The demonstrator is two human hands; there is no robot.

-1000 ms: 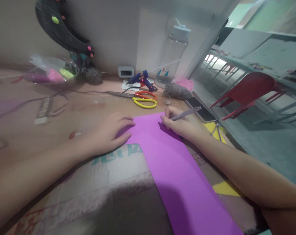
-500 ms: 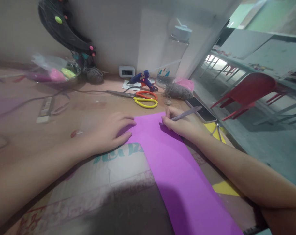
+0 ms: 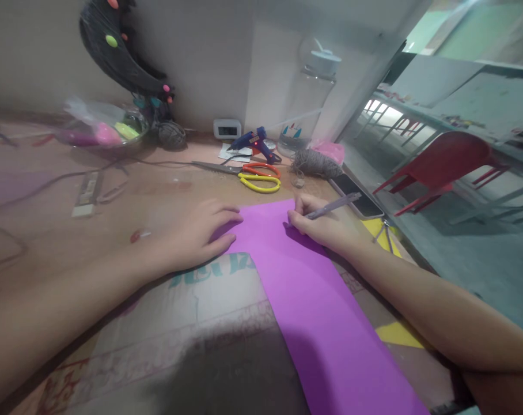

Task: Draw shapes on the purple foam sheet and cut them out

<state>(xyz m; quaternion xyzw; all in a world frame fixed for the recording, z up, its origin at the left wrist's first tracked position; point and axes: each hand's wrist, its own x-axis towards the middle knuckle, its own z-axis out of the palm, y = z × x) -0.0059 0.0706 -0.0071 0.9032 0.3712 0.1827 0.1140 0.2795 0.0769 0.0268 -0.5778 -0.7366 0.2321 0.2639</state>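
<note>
A purple sheet of paper [image 3: 313,294], shaped like a bent strip, lies across the table. My left hand [image 3: 209,233] rests flat on its upper left end, fingers spread. Near the paper's top right edge, my right hand [image 3: 311,218] is closed around a grey pen [image 3: 337,204]; the tip points down at the paper. Under the paper is a printed cardboard sheet [image 3: 218,305]. Just beyond the hands lie scissors [image 3: 259,177] with one orange and one yellow handle loop.
Behind the scissors are a blue glue gun [image 3: 255,143], a small white clock [image 3: 227,128], a clear bottle [image 3: 307,109] and grey yarn [image 3: 315,164]. A phone [image 3: 359,195] lies at the right edge. A bowl [image 3: 110,138] and an eraser [image 3: 86,196] sit left; a red chair [image 3: 451,161] stands right.
The view has shifted slightly, so the table objects appear a little to the right and lower. Both hands keep nearly the same places on the paper, the pen still in my right hand.
</note>
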